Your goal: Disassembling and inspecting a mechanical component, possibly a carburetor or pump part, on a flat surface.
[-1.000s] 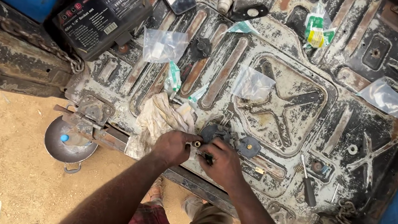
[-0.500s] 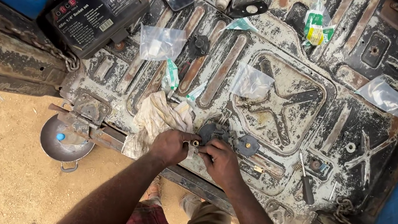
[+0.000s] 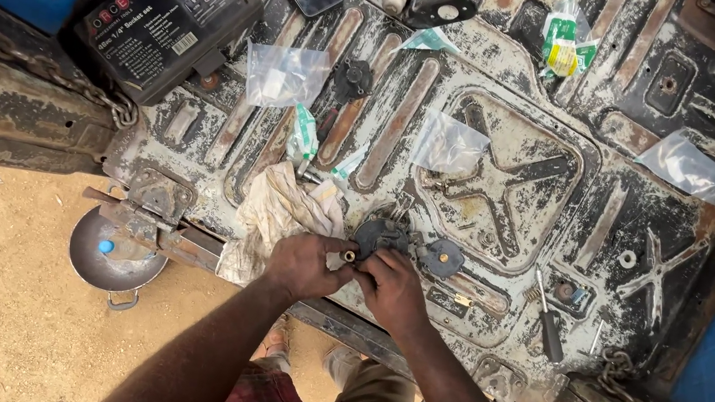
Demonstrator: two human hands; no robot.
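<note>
Your left hand (image 3: 302, 264) has a pinch grip on a small brass fitting (image 3: 349, 255), fingers closed round it. Your right hand (image 3: 392, 289) steadies the dark round part (image 3: 376, 234) that the fitting meets, probably so it can't turn. It all sits on the worn tailgate (image 3: 511, 138), rag (image 3: 284, 210) just left, screwdriver (image 3: 549, 314) off right, socket set case (image 3: 167, 14) up top.
</note>
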